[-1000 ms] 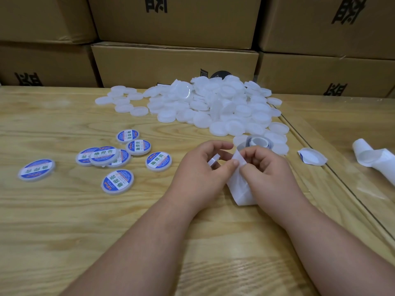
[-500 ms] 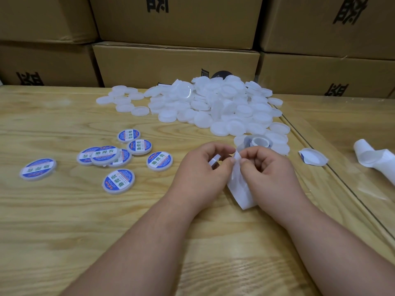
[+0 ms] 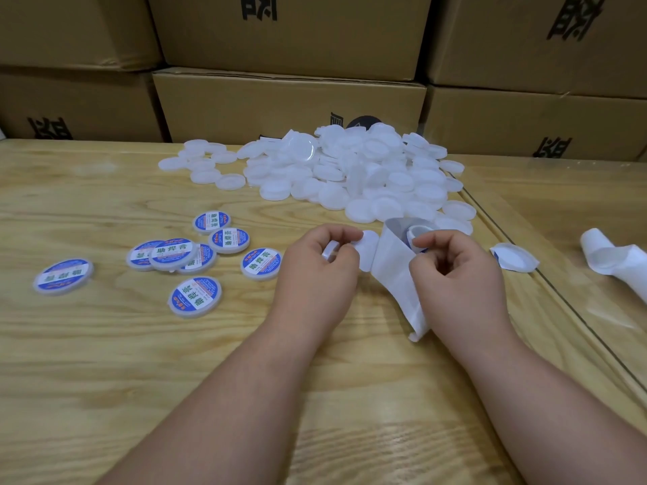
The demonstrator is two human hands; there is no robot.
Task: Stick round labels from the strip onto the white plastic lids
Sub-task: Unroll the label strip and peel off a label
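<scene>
My left hand pinches a round label, its white back facing me, just left of the label strip. A white lid sits tucked inside that hand's curled fingers. My right hand grips the strip, which curls from a small roll down to the table. A pile of plain white lids lies just beyond my hands. Several labelled lids with blue-and-white labels lie to the left.
The wooden table has a seam running along its right side. A scrap of backing and a curled used strip lie to the right. Stacked cardboard boxes stand behind the table.
My hands have drawn apart. The round label has come off the strip and sits in my left fingers, while the strip has straightened out under my right hand.
</scene>
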